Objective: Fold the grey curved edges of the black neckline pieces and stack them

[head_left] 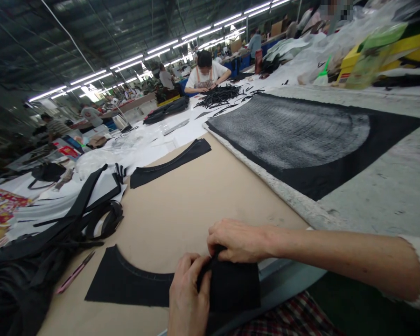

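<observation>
The tan tabletop [196, 200] carries a curved black fabric panel [170, 164] at eleven o'clock, a larger panel [133, 285] at seven, pink-handled scissors [74, 275] at eight, black strips [24, 280] toward nine.

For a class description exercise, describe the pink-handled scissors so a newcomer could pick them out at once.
Find the broad tan work surface. At its left side, between the heap of black fabric strips and the black fabric piece with a curved upper edge, lie the slim pink-handled scissors. Their pink handles set them apart from their black neighbours.

Bright strip lights [126, 63] cross the dark ceiling [52, 42].
</observation>
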`<action>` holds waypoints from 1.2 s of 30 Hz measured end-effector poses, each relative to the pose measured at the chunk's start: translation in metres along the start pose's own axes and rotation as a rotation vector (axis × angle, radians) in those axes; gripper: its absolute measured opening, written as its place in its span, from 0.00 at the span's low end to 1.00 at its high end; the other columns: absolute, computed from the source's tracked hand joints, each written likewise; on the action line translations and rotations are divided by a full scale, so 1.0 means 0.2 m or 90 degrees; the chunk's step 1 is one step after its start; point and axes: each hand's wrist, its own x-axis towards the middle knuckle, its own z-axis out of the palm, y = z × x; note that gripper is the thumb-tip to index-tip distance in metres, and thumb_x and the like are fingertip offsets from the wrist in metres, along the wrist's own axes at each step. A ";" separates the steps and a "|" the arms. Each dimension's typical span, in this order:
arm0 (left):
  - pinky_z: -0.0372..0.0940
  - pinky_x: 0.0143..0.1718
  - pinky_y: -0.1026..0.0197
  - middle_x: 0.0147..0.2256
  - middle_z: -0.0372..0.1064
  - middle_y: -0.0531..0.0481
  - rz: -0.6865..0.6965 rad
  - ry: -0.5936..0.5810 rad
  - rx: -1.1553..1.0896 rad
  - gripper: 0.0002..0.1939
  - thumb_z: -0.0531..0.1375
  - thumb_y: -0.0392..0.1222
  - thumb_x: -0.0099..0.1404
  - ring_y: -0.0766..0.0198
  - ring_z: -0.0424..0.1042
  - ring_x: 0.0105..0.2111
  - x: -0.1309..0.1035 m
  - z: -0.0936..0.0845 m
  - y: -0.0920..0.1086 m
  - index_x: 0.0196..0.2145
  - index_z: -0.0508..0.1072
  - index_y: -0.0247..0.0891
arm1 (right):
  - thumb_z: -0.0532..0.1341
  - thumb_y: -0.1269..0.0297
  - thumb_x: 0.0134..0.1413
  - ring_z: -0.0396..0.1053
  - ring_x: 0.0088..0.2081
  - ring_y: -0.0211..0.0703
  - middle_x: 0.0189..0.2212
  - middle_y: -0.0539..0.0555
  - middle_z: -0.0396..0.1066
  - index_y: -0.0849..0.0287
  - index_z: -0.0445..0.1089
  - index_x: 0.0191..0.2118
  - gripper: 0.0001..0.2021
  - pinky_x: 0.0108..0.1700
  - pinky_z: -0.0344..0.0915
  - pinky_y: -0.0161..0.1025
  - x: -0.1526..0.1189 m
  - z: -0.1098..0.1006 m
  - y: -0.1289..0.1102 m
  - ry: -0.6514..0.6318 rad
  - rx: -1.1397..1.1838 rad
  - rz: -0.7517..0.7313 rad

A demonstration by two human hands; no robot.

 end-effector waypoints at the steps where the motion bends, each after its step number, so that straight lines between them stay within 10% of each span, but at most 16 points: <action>1: 0.70 0.42 0.61 0.40 0.69 0.48 0.015 0.008 0.004 0.13 0.56 0.35 0.64 0.63 0.72 0.41 -0.01 0.00 0.00 0.45 0.73 0.41 | 0.61 0.71 0.50 0.69 0.40 0.45 0.36 0.54 0.74 0.58 0.75 0.38 0.09 0.42 0.61 0.37 0.00 0.00 0.00 0.007 0.003 -0.005; 12: 0.71 0.43 0.63 0.42 0.69 0.44 0.127 0.160 0.085 0.17 0.56 0.34 0.65 0.62 0.71 0.43 -0.10 0.05 -0.04 0.51 0.70 0.38 | 0.60 0.73 0.52 0.68 0.40 0.43 0.35 0.53 0.72 0.58 0.74 0.37 0.08 0.45 0.60 0.39 -0.03 0.05 0.05 0.064 0.011 -0.083; 36: 0.70 0.45 0.58 0.46 0.66 0.41 0.207 0.165 0.136 0.23 0.52 0.30 0.65 0.59 0.67 0.46 -0.14 0.09 -0.05 0.57 0.63 0.38 | 0.59 0.72 0.54 0.67 0.39 0.43 0.35 0.52 0.71 0.58 0.72 0.36 0.06 0.43 0.58 0.40 -0.03 0.07 0.03 0.067 -0.023 -0.087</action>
